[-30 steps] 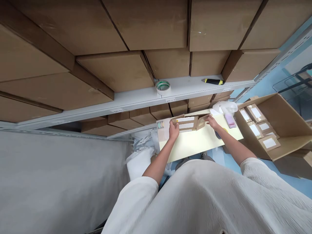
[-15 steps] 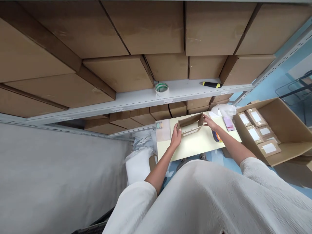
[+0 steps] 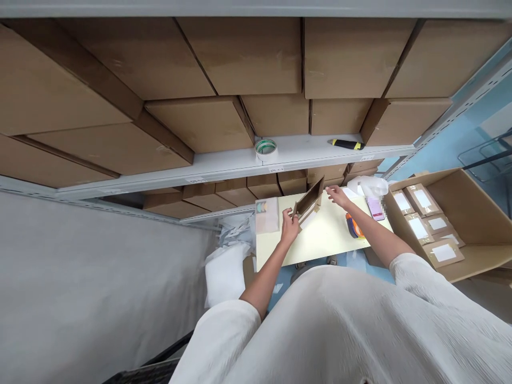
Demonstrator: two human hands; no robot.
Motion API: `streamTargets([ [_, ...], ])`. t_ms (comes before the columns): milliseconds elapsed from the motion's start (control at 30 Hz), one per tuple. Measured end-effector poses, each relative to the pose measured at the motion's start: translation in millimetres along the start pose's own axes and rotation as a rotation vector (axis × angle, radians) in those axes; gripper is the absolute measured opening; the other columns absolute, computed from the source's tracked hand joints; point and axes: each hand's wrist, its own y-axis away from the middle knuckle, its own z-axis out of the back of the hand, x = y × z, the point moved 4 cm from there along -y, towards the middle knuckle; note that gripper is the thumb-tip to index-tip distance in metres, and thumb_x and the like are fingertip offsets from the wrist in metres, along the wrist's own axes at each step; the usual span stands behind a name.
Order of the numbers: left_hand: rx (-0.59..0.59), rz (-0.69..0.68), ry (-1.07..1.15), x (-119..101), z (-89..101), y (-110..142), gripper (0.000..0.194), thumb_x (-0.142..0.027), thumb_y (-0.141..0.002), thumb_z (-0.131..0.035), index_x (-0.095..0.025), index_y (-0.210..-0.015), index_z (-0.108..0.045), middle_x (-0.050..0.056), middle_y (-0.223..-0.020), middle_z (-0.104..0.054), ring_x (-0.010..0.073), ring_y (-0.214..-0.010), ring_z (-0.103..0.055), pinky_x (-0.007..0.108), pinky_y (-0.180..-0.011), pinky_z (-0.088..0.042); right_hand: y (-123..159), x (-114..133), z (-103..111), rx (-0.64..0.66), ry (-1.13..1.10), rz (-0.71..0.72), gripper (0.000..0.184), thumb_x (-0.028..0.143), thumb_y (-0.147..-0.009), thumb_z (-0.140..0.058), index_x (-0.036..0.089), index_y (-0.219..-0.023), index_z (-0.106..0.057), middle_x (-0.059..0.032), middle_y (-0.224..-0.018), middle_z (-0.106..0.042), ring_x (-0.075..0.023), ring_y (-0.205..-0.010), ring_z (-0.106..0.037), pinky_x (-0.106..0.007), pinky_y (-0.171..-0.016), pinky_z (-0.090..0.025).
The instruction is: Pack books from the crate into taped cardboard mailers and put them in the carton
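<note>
The left hand [image 3: 290, 226] grips a tilted carton [image 3: 310, 201] between closed fingers, while at its two o'clock the right hand [image 3: 338, 197] hangs empty, fingers half-parted.

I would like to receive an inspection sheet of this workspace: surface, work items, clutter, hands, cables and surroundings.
Surface: pale yellow table.
Work items: cardboard box, tilted.
Clutter: phone, white plastic bag and orange-and-blue item, kind unclear, on the table.
Hands: left hand grips the box; right hand is near its other end, contact unclear.
Cables: nothing seen.
Surroundings: shelf bearing tape roll, cutter and cartons; large open carton holding labelled small boxes.
</note>
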Motion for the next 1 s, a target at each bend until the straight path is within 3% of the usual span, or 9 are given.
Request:
streamTargets([
  [133, -0.034, -0.023, -0.058, 4.0, 4.3, 0.9, 0.023, -0.023, -0.104, -0.052, -0.025, -0.127, -0.052, 0.013, -0.136, -0.066, 0.0251, -0.125, -0.069, 0.045, -0.110, -0.055, -23.7, 9.2, -5.8, -0.103, 0.055, 0.059, 0.067, 0.054, -0.094, -0.075, 0.019, -0.148, -0.054, -0.0099, -0.115, -0.078, -0.0246, -0.102, -0.073, -0.038, -0.092, -0.060],
  [267, -0.078, -0.043, -0.153, 7.0, 12.4, -2.3, 0.015, -0.014, -0.097, -0.055, -0.025, -0.107, -0.058, 0.009, -0.118, -0.068, 0.0215, -0.103, -0.072, 0.040, -0.099, -0.058, -39.9, 7.4, -18.3, -0.097, 0.145, 0.045, 0.068, 0.039, -0.091, -0.077, 0.018, -0.151, -0.052, -0.0055, -0.102, -0.078, -0.0259, -0.100, -0.073, -0.041, -0.098, -0.059],
  [400, -0.091, -0.093, -0.226, 2.2, 20.4, -9.1, 0.018, -0.011, -0.095, -0.056, -0.025, -0.104, -0.063, 0.004, -0.100, -0.070, 0.0213, -0.096, -0.071, 0.035, -0.089, -0.056, -46.2, -0.5, -28.1, -0.107, 0.243, 0.013, 0.061, 0.036, -0.092, -0.074, 0.017, -0.147, -0.056, -0.0085, -0.107, -0.079, -0.0282, -0.104, -0.074, -0.042, -0.098, -0.058],
  [633, -0.045, -0.094, -0.333, -2.8, 31.7, -12.0, 0.025, -0.010, -0.097, -0.053, -0.024, -0.111, -0.068, 0.007, -0.113, -0.075, 0.0218, -0.101, -0.071, 0.033, -0.089, -0.054, -53.5, 0.6, -37.4, -0.182, 0.293, 0.004, 0.057, 0.054, -0.098, -0.067, 0.018, -0.141, -0.059, -0.0138, -0.116, -0.080, -0.0313, -0.115, -0.074, -0.039, -0.100, -0.057],
  [833, 0.011, 0.005, -0.380, 3.0, 37.2, -10.1, 0.023, -0.013, -0.093, -0.062, -0.024, -0.112, -0.067, 0.006, -0.108, -0.076, 0.0225, -0.096, -0.071, 0.032, -0.084, -0.053, -60.8, 8.7, -39.7, -0.165, 0.393, 0.033, 0.052, 0.036, -0.092, -0.068, 0.018, -0.141, -0.060, -0.0161, -0.124, -0.079, -0.0354, -0.118, -0.073, -0.044, -0.102, -0.057],
  [1000, 0.017, 0.019, -0.349, 4.0, 37.7, -12.1, 0.009, -0.022, -0.096, -0.061, -0.024, -0.102, -0.068, 0.004, -0.091, -0.074, 0.0242, -0.089, -0.071, 0.033, -0.082, -0.052, -46.4, 13.2, -31.3, -0.161, 0.448, 0.105, 0.057, 0.029, -0.090, -0.064, 0.019, -0.146, -0.059, -0.0142, -0.117, -0.079, -0.0354, -0.111, -0.073, -0.043, -0.096, -0.058],
])
